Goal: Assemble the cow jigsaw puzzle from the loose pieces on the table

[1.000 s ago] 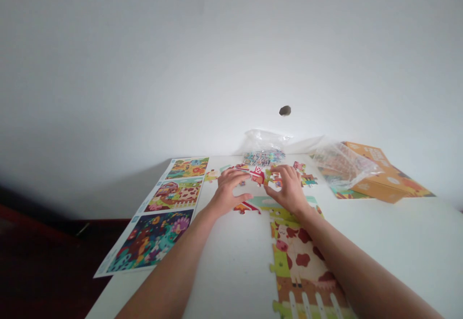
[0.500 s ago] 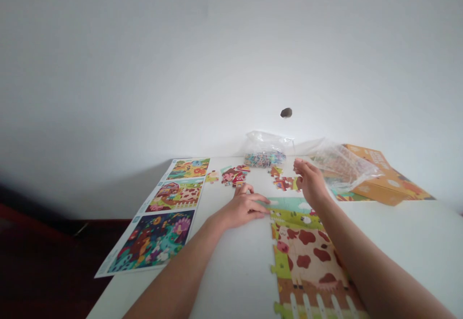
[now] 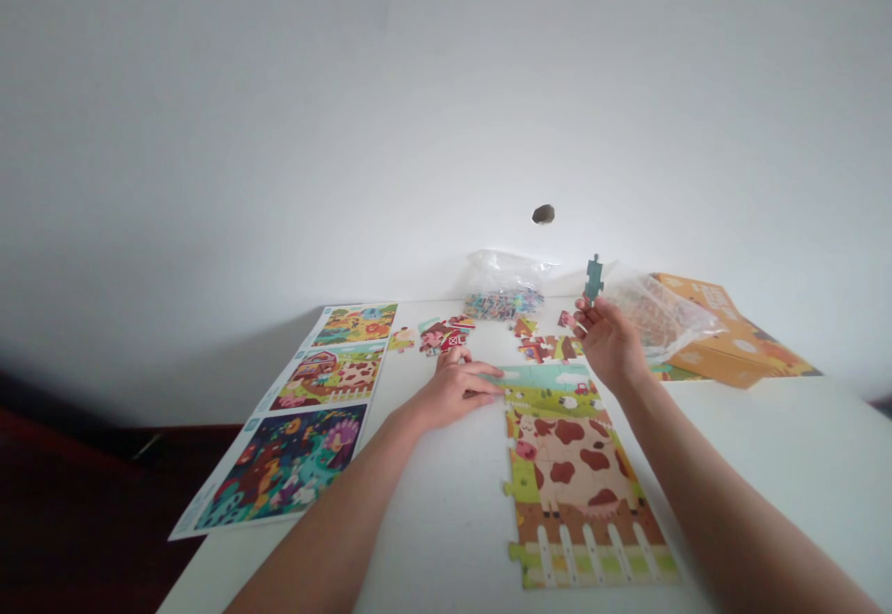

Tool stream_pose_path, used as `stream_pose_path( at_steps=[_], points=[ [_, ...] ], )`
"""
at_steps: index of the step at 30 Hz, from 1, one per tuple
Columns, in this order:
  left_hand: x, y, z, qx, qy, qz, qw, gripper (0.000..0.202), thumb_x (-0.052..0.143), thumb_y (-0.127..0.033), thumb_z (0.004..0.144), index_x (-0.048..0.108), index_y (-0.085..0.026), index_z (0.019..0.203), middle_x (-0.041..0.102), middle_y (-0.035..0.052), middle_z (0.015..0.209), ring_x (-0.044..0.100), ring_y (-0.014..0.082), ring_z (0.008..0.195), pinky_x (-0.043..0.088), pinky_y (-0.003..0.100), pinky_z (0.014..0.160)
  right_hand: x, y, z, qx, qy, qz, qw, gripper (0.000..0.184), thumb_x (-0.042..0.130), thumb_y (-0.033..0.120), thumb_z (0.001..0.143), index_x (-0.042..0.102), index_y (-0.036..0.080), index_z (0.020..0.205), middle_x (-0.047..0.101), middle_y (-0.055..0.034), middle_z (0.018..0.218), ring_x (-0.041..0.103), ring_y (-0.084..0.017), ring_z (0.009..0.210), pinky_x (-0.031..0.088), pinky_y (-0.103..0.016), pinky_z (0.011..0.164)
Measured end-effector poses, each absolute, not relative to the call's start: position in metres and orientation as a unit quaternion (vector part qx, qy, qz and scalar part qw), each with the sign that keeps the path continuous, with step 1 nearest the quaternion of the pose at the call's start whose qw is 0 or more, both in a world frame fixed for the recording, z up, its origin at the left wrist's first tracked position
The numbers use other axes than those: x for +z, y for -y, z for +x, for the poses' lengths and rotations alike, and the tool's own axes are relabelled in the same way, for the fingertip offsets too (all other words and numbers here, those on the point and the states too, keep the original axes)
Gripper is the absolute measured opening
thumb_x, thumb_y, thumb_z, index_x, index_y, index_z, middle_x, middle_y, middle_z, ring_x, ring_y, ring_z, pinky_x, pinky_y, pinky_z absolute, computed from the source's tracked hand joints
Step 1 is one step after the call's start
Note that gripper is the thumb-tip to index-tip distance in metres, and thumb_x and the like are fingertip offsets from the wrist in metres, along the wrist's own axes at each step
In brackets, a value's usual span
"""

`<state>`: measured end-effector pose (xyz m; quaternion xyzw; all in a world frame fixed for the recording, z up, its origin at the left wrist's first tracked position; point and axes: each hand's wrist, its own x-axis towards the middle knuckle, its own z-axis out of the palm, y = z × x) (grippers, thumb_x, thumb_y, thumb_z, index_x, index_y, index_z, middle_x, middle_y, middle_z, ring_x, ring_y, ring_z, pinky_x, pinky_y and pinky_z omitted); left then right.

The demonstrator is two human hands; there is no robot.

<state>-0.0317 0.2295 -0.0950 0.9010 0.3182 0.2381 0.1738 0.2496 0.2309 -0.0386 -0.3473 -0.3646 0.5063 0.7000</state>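
On the white table (image 3: 767,475), the left hand (image 3: 454,391) lies open, its fingertips touching the far left corner of the assembled farm jigsaw puzzle (image 3: 575,475). The raised right hand (image 3: 609,343) pinches a teal puzzle piece (image 3: 593,278) upright, just above loose pieces (image 3: 547,347) at the puzzle's far edge.

I see a cardboard farm jigsaw puzzle (image 3: 575,475) patterned with brown cow patches on cream, white fence pickets, green grass and pale blue sky. Beyond it stands a teal jigsaw piece (image 3: 594,279). Left of it, a long paper picture sheet (image 3: 279,465) runs navy, teal and pink; right of it, an orange cardboard box (image 3: 725,340) carries pale spots.
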Motion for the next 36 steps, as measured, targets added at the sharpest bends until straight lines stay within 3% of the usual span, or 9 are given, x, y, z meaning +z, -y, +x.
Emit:
stream_pose_path(
  at_steps=[3,6,9,12,17,23,28,32,36],
  points=[
    [-0.091,-0.231,-0.037,0.320,-0.331,0.861,0.218,0.029,0.063,-0.041,0.092,0.073,-0.030,0.116,0.075,0.0049,0.115,0.061,0.0236,0.107,0.033,0.046,0.104,-0.047,-0.223,0.240,0.317,0.539,-0.438,0.647,0.033,0.075,0.045,0.073,0.062,0.024,0.095,0.059,-0.0014,0.088,0.053,-0.017,0.076,0.043,-0.030,0.066],
    [-0.086,-0.233,-0.044,0.398,-0.350,0.803,0.274,0.050,0.061,-0.044,0.092,0.056,-0.026,0.139,0.075,0.0067,0.112,0.060,0.0244,0.115,0.025,0.049,0.114,-0.056,-0.213,0.228,0.080,0.729,-0.457,0.503,0.035,0.075,0.038,0.073,0.061,0.024,0.102,0.061,-0.0060,0.101,0.054,-0.026,0.095,0.043,-0.042,0.086],
    [-0.085,-0.233,-0.048,0.419,-0.353,0.780,0.303,0.062,0.067,-0.045,0.088,0.049,-0.026,0.145,0.077,0.0052,0.105,0.061,0.0246,0.117,0.015,0.052,0.120,-0.061,-0.206,0.216,-0.018,0.803,-0.431,0.411,0.037,0.072,0.035,0.078,0.058,0.023,0.110,0.061,-0.0082,0.108,0.053,-0.028,0.100,0.038,-0.048,0.094],
    [-0.088,-0.234,-0.047,0.423,-0.371,0.777,0.283,0.053,0.070,-0.041,0.086,0.060,-0.024,0.135,0.077,0.0047,0.096,0.061,0.0245,0.113,0.017,0.052,0.120,-0.061,-0.202,0.210,-0.037,0.819,-0.425,0.385,0.040,0.071,0.036,0.079,0.056,0.023,0.113,0.059,-0.0097,0.114,0.052,-0.029,0.102,0.039,-0.045,0.089],
    [-0.093,-0.236,-0.045,0.438,-0.380,0.774,0.254,0.035,0.068,-0.037,0.088,0.071,-0.025,0.120,0.076,0.0052,0.091,0.059,0.0242,0.110,0.033,0.047,0.112,-0.060,-0.201,0.209,-0.050,0.820,-0.418,0.388,0.040,0.071,0.035,0.079,0.054,0.023,0.114,0.057,-0.0103,0.116,0.051,-0.029,0.104,0.038,-0.044,0.089],
    [-0.086,-0.228,-0.047,0.423,-0.383,0.779,0.261,0.051,0.074,-0.034,0.082,0.064,-0.026,0.131,0.068,0.0081,0.117,0.056,0.0255,0.115,0.043,0.043,0.104,-0.061,-0.201,0.208,-0.053,0.822,-0.416,0.384,0.041,0.071,0.035,0.080,0.054,0.023,0.114,0.057,-0.0106,0.116,0.050,-0.029,0.105,0.037,-0.044,0.088],
    [-0.081,-0.223,-0.042,0.423,-0.369,0.806,0.185,0.063,0.080,-0.033,0.076,0.059,-0.028,0.134,0.062,0.0075,0.129,0.049,0.0277,0.124,0.038,0.047,0.110,-0.059,-0.200,0.209,-0.053,0.823,-0.415,0.384,0.040,0.070,0.035,0.079,0.054,0.023,0.114,0.057,-0.0102,0.115,0.050,-0.029,0.106,0.036,-0.045,0.091],
    [-0.078,-0.225,-0.040,0.422,-0.361,0.824,0.112,0.052,0.078,-0.033,0.079,0.062,-0.029,0.128,0.059,0.0068,0.138,0.044,0.0281,0.133,0.027,0.050,0.117,-0.057,-0.199,0.208,-0.050,0.826,-0.414,0.378,0.040,0.069,0.036,0.079,0.054,0.025,0.114,0.057,-0.0100,0.114,0.050,-0.030,0.108,0.035,-0.047,0.093],
    [-0.076,-0.225,-0.041,0.416,-0.370,0.827,0.080,0.043,0.077,-0.034,0.080,0.066,-0.029,0.121,0.056,0.0065,0.142,0.041,0.0285,0.136,0.028,0.051,0.116,-0.057,-0.198,0.207,-0.045,0.826,-0.417,0.376,0.039,0.068,0.035,0.080,0.054,0.025,0.115,0.057,-0.0098,0.115,0.050,-0.030,0.108,0.035,-0.046,0.093]
  ],
)
